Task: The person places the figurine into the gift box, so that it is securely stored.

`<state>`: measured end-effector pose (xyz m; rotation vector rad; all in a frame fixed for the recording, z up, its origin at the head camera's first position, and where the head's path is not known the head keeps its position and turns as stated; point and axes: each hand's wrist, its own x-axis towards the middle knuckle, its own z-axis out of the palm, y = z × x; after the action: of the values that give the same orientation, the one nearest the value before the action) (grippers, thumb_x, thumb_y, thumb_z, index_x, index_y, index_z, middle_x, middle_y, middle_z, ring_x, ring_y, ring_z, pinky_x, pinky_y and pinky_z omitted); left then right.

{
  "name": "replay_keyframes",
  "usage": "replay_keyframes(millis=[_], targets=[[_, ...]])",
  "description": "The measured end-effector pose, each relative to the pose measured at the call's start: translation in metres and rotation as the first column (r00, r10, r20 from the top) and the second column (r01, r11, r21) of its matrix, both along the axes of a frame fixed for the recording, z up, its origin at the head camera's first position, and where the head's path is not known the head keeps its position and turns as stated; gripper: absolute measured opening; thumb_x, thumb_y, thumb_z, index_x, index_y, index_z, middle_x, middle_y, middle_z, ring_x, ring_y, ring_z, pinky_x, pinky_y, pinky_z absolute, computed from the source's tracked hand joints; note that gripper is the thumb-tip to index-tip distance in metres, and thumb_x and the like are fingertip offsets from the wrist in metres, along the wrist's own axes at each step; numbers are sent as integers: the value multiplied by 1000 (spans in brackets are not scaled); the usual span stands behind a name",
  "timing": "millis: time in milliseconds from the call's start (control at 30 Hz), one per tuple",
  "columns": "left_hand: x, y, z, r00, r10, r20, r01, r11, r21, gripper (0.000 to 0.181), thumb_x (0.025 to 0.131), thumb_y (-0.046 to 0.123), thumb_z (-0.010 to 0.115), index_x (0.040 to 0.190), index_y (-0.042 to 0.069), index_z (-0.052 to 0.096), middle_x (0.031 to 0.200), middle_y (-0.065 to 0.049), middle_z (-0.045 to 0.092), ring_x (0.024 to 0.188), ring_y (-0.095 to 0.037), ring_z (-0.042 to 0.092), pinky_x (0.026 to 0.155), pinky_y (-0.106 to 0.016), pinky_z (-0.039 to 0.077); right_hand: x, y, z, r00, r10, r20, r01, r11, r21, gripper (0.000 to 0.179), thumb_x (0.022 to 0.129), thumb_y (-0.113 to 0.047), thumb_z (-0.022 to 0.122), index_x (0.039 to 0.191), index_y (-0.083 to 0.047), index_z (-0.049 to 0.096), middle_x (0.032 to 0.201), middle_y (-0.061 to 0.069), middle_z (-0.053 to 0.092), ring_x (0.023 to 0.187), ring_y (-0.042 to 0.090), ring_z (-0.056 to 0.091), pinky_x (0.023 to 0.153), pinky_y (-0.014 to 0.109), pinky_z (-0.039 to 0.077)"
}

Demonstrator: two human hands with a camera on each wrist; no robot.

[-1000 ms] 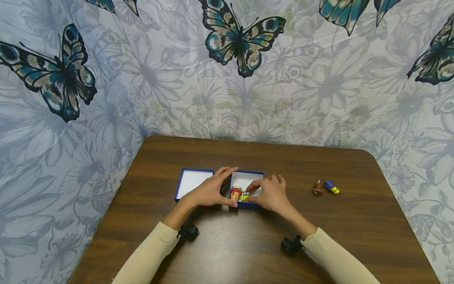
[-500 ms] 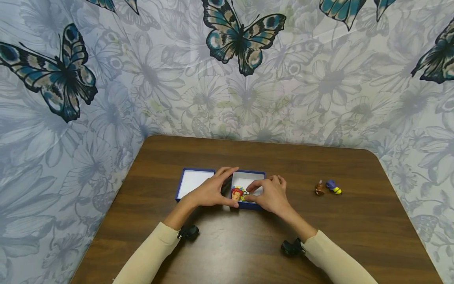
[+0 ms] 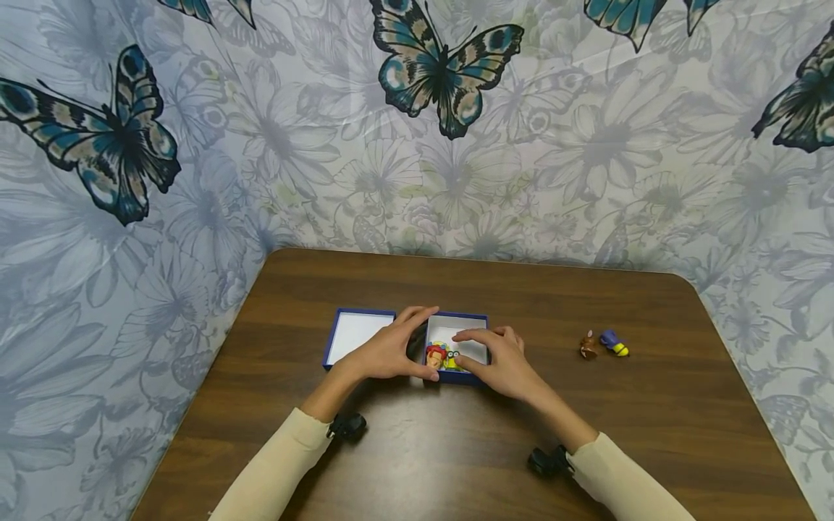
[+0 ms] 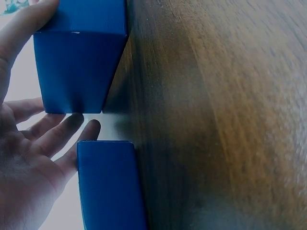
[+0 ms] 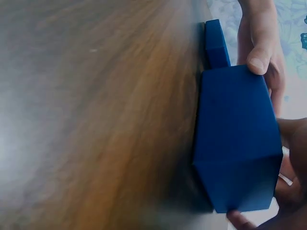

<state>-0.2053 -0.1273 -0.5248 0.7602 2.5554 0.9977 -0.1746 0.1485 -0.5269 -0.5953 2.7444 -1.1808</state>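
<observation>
Blue box and lid, partly obscured.
Left hand masked the lid's near right corner; right fingers overlapped part of the yellow-green figure; box interior was hidden in both wrist views; brown figure was too small to identify; sleeves were cut off below.

This is an indoor spot; whether home or studio, I cannot tell. A creased butterfly-and-flower backdrop rises beyond the wood-grain bench, past its rounded far corners.
</observation>
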Motion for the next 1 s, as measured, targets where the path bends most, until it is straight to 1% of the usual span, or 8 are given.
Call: replay_keyframes(millis=[133, 267, 467, 600, 700, 833, 967, 1000], targets=[[0, 0, 0, 1000, -1, -4, 1, 1000, 1, 121, 78, 59, 93, 172, 42, 19, 173, 1, 30, 153, -37, 47, 121, -65, 43, 3, 11, -6, 997, 60, -58, -64, 994, -83, 42, 100, -30, 78, 140, -23, 72, 152, 3, 68, 142, 41, 47, 115, 71, 27], [0, 0, 1, 1000, 0, -6, 0, 1000, 1, 121, 77, 61, 93, 172, 43, 19, 173, 1, 30, 152, -36, 49, 121, -64, 43, 6, 25, -7, 994, 51, -97, -65, 987, -147, 42, 101, -27, 77, 142, -21, 70, 154, 1, 65, 145, 34, 51, 117, 69, 37], [0, 1, 1, 1000, 7, 2, -7, 1000, -2, 122, 76, 63, 93, 171, 45, 18, 173, 3, 30, 149, -36, 52, 120, -63, 45, 7, 52, -6, 995, -58, -86, 36, 972, -232, 46, 101, -26, 79, 145, -23, 67, 152, -4, 67, 148, 28, 55, 121, 64, 41], [2, 4, 4, 1000, 11, 10, -11, 1000, 5, 122, 77, 63, 92, 172, 44, 18, 173, 2, 29, 149, -37, 52, 120, -64, 45, 7, 74, -6, 994, -103, -44, 90, 967, -238, 47, 101, -29, 78, 147, -26, 66, 154, -4, 65, 148, 28, 56, 121, 65, 40], [-2, -3, 5, 1000, -12, 16, 12, 1000, 5, 121, 77, 63, 92, 172, 45, 18, 174, 1, 29, 150, -37, 51, 120, -64, 44, 11, 80, -8, 988, -155, -24, 146, 963, -228, 46, 102, -28, 78, 146, -29, 65, 153, -4, 64, 145, 27, 57, 120, 63, 43], [-8, -12, 5, 999, -37, 13, 37, 999, 4, 120, 78, 63, 92, 171, 46, 19, 173, 1, 30, 150, -37, 51, 120, -64, 44, 18, 87, -11, 975, -222, -15, 212, 945, -250, 45, 102, -23, 77, 145, -29, 65, 151, -1, 65, 141, 18, 59, 118, 47, 49], [-13, -21, 5, 998, -64, 15, 64, 998, 0, 120, 77, 63, 92, 171, 45, 19, 173, 2, 30, 150, -36, 51, 121, -64, 44, 27, 91, -13, 960, -278, -21, 259, 919, -297, 43, 102, -17, 76, 144, -22, 66, 149, 10, 65, 137, 16, 62, 112, 26, 53], [-15, -23, 5, 997, -72, 16, 72, 997, -2, 121, 77, 63, 92, 171, 45, 19, 174, 2, 30, 150, -36, 51, 121, -64, 44, 30, 92, -13, 956, -292, -22, 271, 912, -308, 43, 102, -15, 76, 144, -19, 66, 148, 8, 66, 136, 15, 63, 110, 23, 52]])
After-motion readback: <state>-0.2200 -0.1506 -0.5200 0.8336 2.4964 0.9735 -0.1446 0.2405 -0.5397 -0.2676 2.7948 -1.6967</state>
